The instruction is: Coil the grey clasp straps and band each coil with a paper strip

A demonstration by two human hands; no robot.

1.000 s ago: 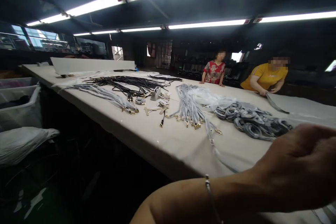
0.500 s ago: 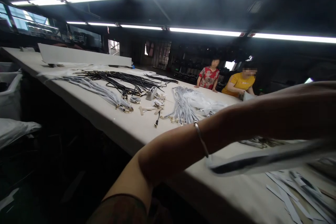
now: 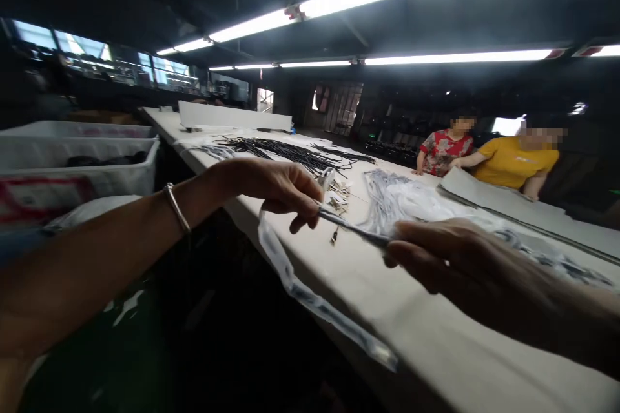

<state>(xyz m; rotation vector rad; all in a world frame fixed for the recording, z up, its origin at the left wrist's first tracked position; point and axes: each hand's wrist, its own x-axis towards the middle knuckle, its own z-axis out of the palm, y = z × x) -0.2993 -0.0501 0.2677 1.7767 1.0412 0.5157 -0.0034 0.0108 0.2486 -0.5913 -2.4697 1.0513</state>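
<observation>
My left hand (image 3: 278, 188), with a thin bracelet on its wrist, pinches a grey strap (image 3: 310, 293) wrapped in clear plastic. The strap runs taut across to my right hand (image 3: 450, 258), whose fingers close on its other part. A loose length of the strap hangs down in front of the long white table (image 3: 368, 277). Both hands hover over the table's near edge.
Bundles of black cords (image 3: 285, 150) and grey straps (image 3: 387, 197) with gold clips lie on the table. Two people, one in a red top (image 3: 443, 151) and one in a yellow top (image 3: 513, 161), lean at the far side. White bins (image 3: 72, 158) stand at the left.
My left arm has swung back from the right, bringing the strap with it. My right hand has come into view and holds the strap too. The view has turned to the right.
</observation>
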